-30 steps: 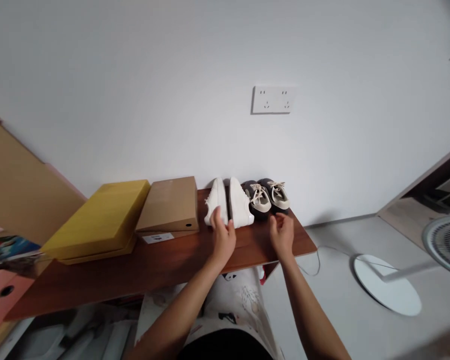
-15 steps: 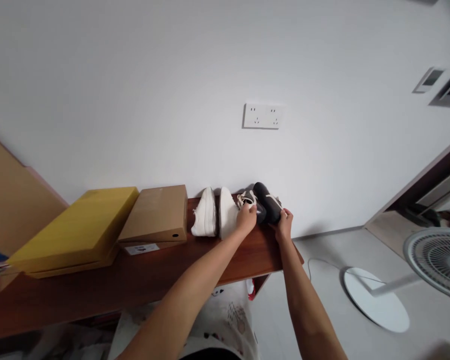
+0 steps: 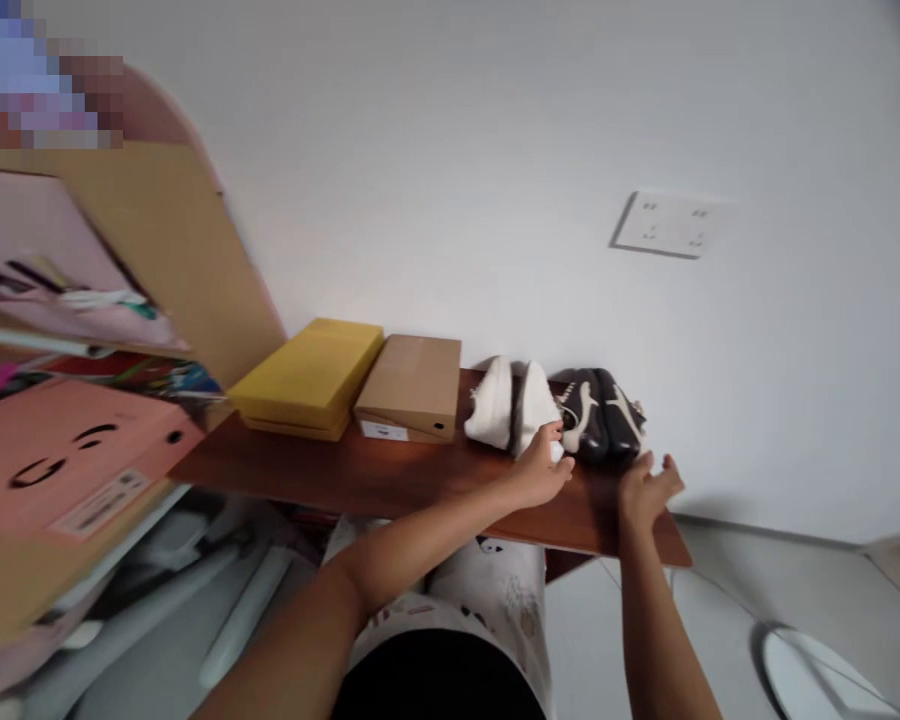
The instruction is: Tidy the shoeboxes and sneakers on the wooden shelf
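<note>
Reddish-brown wooden surface (image 3: 435, 490): left hand (image 3: 536, 476) by white low-cut shoes (image 3: 490, 404), right hand (image 3: 642, 494) beside dark cream-laced shoes (image 3: 592, 434), both with fingers parted, empty.

Bare arms (image 3: 427, 540) extended, left hand (image 3: 541, 472) loosely curved, right hand (image 3: 643, 495) splayed

Single view, from the camera on your head: it faces forward and down, past your lap (image 3: 499, 590) at the bottom edge, onto the tabletop (image 3: 390, 475) close before you and the wall (image 3: 457, 190) behind, with floor (image 3: 720, 645) at lower right.
</note>
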{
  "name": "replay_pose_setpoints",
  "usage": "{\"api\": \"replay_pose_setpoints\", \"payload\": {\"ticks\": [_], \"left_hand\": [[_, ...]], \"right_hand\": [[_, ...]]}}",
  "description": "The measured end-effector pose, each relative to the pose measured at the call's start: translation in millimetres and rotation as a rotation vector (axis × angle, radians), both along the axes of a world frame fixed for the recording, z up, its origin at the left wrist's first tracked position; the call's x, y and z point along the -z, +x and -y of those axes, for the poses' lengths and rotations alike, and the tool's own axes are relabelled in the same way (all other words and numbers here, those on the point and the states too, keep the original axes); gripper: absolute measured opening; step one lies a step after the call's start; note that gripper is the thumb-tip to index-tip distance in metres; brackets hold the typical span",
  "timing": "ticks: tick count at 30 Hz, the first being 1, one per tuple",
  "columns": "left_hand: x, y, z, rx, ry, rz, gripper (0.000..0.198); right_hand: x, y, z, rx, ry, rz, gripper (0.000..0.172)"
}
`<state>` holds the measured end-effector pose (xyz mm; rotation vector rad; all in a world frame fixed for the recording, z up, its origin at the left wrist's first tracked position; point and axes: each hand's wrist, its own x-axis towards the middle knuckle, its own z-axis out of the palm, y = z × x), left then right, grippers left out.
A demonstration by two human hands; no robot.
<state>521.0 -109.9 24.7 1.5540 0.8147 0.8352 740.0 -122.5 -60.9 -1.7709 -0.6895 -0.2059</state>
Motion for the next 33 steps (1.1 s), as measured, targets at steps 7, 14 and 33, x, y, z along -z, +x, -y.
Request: {"api": "replay_pose_setpoints", "payload": {"ticks": [7, 14, 33], "left_hand": [[-10.0, -216.0, 16.4, -0.156, -0.11, -0.099, 0.038], [-13.3, -358.3, 24.6, -0.585, -0.189, -0.179, 0.041], [6.4, -488.8, -88.9, -1.174, -0.37, 0.104, 0.057]], "right_hand": [[-25.4, -129.8, 30.1, -0.314, 0.164, 0.044, 0.053], [-53.3, -294.4, 29.7, -1.177, -0.08, 0.008, 0.032], [-72.6, -493.5, -81.5, -1.156, -0.366, -0.721, 0.067]]}}
